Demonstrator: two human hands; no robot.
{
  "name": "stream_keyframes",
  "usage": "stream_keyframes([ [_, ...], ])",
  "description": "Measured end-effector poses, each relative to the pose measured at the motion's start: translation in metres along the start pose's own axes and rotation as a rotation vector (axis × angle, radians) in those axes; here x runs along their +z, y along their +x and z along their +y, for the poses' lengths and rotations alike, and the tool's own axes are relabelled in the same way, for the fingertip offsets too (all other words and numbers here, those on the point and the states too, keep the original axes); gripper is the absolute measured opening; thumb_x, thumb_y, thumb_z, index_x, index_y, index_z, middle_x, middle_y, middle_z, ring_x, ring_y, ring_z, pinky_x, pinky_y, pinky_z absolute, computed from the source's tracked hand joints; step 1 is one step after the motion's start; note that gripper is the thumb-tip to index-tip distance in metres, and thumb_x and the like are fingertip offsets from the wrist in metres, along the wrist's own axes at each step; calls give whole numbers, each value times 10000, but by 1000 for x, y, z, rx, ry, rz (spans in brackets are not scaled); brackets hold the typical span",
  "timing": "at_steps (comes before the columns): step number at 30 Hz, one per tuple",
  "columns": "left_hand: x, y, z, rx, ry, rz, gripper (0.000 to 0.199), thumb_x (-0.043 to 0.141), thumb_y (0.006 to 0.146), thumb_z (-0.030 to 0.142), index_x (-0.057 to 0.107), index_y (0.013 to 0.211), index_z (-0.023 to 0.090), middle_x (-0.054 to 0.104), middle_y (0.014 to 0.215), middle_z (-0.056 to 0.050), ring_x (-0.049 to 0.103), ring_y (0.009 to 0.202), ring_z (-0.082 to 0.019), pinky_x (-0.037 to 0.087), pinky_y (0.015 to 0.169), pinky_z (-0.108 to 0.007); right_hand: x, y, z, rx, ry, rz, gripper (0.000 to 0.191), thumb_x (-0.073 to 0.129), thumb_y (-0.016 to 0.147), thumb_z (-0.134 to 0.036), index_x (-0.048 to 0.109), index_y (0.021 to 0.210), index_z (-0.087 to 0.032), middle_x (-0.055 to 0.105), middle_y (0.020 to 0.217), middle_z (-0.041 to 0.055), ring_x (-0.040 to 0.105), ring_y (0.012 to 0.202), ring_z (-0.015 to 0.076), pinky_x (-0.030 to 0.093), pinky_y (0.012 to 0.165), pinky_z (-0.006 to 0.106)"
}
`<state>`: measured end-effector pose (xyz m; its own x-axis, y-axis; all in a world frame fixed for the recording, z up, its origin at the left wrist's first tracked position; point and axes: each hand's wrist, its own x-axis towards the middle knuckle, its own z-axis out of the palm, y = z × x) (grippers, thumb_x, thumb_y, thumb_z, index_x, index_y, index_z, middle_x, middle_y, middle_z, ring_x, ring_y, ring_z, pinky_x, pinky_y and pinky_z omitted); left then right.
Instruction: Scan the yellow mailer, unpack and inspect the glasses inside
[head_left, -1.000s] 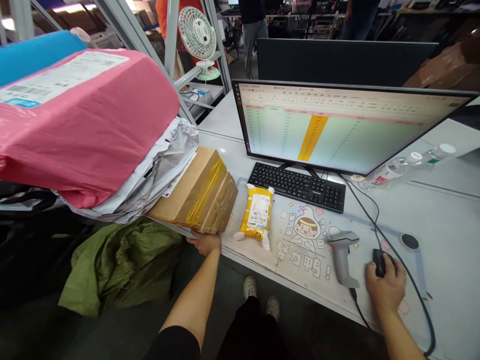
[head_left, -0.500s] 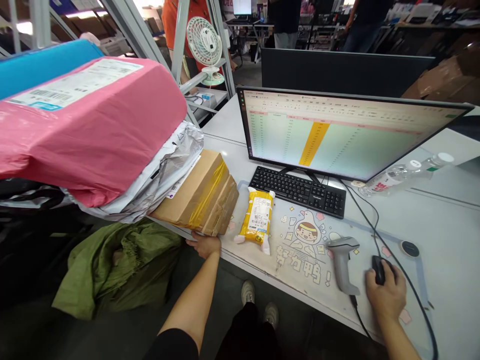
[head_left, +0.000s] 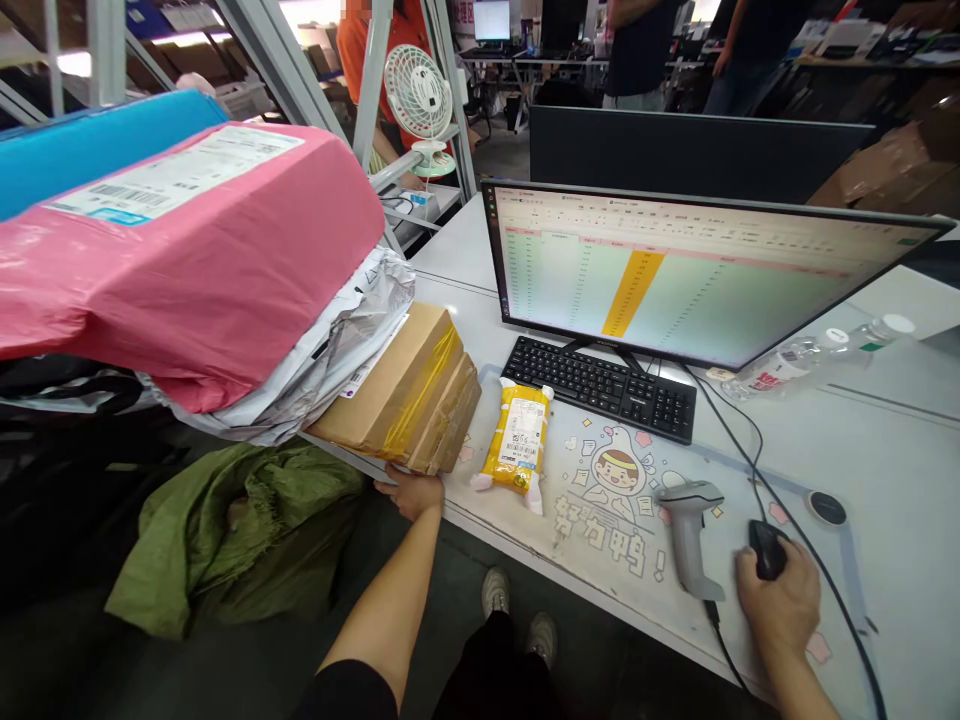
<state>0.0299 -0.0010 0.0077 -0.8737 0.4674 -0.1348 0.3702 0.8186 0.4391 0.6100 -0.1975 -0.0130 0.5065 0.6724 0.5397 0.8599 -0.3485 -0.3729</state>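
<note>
My left hand is at the desk's front edge, against the lower edge of a taped cardboard box; its fingers are curled there and partly hidden. My right hand is wrapped round the rear of a black computer mouse on the desk mat. Left of the mouse, a grey barcode scanner lies on its side. Between the box and the scanner lies a small yellow parcel with a white label. A black keyboard sits behind it, below a monitor displaying a spreadsheet with one orange column.
Grey-white mailer bags and a big pink parcel are stacked at left, beside a blue package. Green cloth lies below them. Plastic bottles lie right of the monitor. A small fan and other people are beyond.
My right hand has drawn back a little on the mouse, leaving more of its top visible. My left hand stays at the box's lower edge. The whole view has shifted slightly.
</note>
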Motion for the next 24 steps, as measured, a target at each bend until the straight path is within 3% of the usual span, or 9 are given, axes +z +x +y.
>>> stream_keyframes([
  [8,0,0,-1,1,9,-9,763,599,1022,352,300,1697,160,288,1720,-347,667,1316,-469,601,961,-566,2,-1,6,-37,-45,-3,703,703,854,-389,643,1497,-109,609,1478,260,615,1294,459,512,1081,618],
  [19,-3,-1,0,5,-7,-34,777,596,1011,384,268,1684,175,238,1733,-338,628,1382,-488,604,1005,-614,-1,0,-2,24,-34,2,679,681,890,-445,643,1482,-116,615,1490,256,610,1318,453,509,1057,570],
  [24,-3,-1,1,1,-10,-24,748,578,1030,383,273,1685,185,238,1750,-332,626,1387,-491,608,1010,-628,2,-1,1,32,-28,11,677,696,882,-415,648,1495,-131,612,1506,247,616,1332,458,524,1077,605],
])
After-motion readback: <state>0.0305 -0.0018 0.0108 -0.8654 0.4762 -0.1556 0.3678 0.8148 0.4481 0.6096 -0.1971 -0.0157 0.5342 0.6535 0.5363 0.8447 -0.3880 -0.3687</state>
